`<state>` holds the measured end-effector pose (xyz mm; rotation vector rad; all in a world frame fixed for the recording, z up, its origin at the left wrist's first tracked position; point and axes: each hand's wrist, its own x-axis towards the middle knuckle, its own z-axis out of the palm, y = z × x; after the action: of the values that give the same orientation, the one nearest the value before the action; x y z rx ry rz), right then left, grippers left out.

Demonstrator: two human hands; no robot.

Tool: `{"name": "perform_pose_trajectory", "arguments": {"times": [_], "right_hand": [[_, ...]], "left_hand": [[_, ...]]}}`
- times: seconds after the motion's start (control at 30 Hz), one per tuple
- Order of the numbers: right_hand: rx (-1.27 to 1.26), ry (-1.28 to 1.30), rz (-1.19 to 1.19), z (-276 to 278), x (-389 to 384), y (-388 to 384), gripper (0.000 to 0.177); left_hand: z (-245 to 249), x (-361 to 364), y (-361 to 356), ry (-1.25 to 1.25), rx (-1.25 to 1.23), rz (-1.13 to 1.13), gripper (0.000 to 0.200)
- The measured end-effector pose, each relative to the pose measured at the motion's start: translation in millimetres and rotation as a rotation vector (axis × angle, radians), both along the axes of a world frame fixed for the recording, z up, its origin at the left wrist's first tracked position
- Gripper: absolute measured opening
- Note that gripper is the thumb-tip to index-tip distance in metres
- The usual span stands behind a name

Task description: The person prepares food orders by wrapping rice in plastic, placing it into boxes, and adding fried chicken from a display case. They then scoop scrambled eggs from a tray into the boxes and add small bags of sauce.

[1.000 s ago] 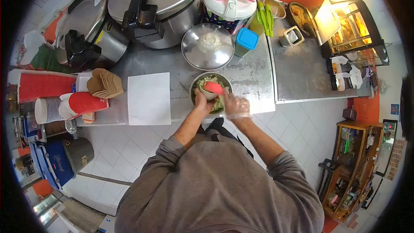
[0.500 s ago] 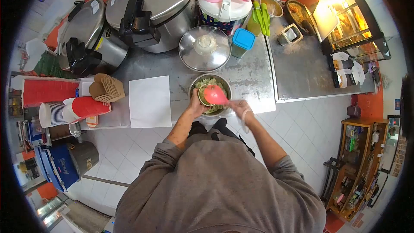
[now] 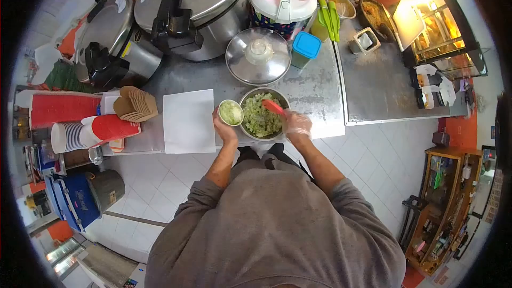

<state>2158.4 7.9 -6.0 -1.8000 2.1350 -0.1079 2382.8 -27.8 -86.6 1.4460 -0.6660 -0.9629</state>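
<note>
White floor tiles run beneath a steel counter. Orange walls stand behind, a wooden shelf sits at right, and a display case glows warmly.

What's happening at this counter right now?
A person stands at the steel counter, both hands busy. The left hand holds a small cup filled with pale green food, just beside the left rim of the metal bowl. The right hand, in a clear plastic glove, holds a red spoon with its head over the green mix in the bowl. A white paper sheet lies left of the cup, and a glass lid sits behind the bowl.
</note>
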Motion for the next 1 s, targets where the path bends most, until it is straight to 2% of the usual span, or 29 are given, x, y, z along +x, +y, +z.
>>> {"name": "perform_pose_trajectory", "arguments": {"times": [0.03, 0.1, 0.2, 0.23, 0.33, 0.4, 0.43, 0.47, 0.5, 0.53, 0.57, 0.63, 0.67, 0.7, 0.73, 0.77, 0.8, 0.83, 0.9, 0.93, 1.0], "right_hand": [[-0.004, 0.036, 0.035, -11, 7, -4, 0.025], [-0.027, 0.014, 0.036, -22, 22, -4, 0.027], [0.213, 0.024, 0.065, -14, 39, -5, 0.032], [0.211, 0.026, 0.067, -19, 40, -5, 0.032], [0.267, -0.084, 0.041, -47, 38, -3, 0.034], [0.382, -0.271, 0.044, -56, 25, -5, 0.035], [0.381, -0.271, 0.046, -55, 16, -1, 0.035], [0.318, -0.436, 0.025, -49, 5, 4, 0.035], [0.253, -0.6, 0.003, -45, -6, 7, 0.036], [0.238, -0.546, 0.026, -63, -15, 8, 0.04], [0.235, -0.544, 0.026, -56, -21, 12, 0.04], [0.218, -0.814, -0.264, -35, -27, 20, 0.037], [0.164, -0.858, -0.258, -35, -31, 19, 0.034], [0.163, -0.86, -0.255, -11, -22, 16, 0.034], [0.135, -0.76, -0.327, 14, -14, 15, 0.033], [0.105, -0.659, -0.399, 31, -7, 15, 0.031], [0.008, -0.594, -0.264, 23, -5, 23, 0.036], [0.005, -0.594, -0.267, 24, 2, 27, 0.036], [-0.076, 0.053, 0.045, 27, 26, 35, 0.042], [-0.105, 0.007, 0.06, 28, 31, 43, 0.048], [-0.138, -0.037, 0.116, 24, 23, 48, 0.048]], "left_hand": [[-16, -3, 1, -0.001, 0.002, 0.005, 0.045], [-23, -24, 0, 0.704, -0.03, 0.269, 0.047], [-25, -27, 1, 0.682, -0.002, 0.181, 0.051], [-24, -26, 1, 0.669, -0.012, 0.117, 0.052], [7, -33, 1, 0.78, -0.009, 0.2, 0.051], [-10, -29, 1, 0.762, -0.043, 0.176, 0.05], [-20, -24, -1, 0.743, -0.078, 0.149, 0.05], [-19, -18, -2, 0.744, -0.082, 0.15, 0.05], [-16, -12, -1, 0.588, -0.057, 0.073, 0.05], [-13, -8, 0, 0.431, -0.032, -0.005, 0.049], [-3, -8, 0, 0.433, -0.035, -0.006, 0.049], [17, -6, -2, 0.117, -0.006, -0.095, 0.042], [11, -8, -2, 0.116, -0.008, -0.093, 0.042], [0, -13, -2, 0.128, 0.061, -0.198, 0.046], [-11, -18, -1, 0.14, 0.132, -0.304, 0.051], [3, -30, 0, 0.137, 0.13, -0.305, 0.051], [31, -47, 2, 0.336, 0.305, -0.274, 0.051], [47, -60, 2, 0.534, 0.48, -0.241, 0.052], [31, -75, -2, 0.613, 0.492, -0.284, 0.053], [21, -81, -3, 0.694, 0.506, -0.321, 0.054], [35, -78, 0, 0.722, 0.548, -0.374, 0.054]]}}
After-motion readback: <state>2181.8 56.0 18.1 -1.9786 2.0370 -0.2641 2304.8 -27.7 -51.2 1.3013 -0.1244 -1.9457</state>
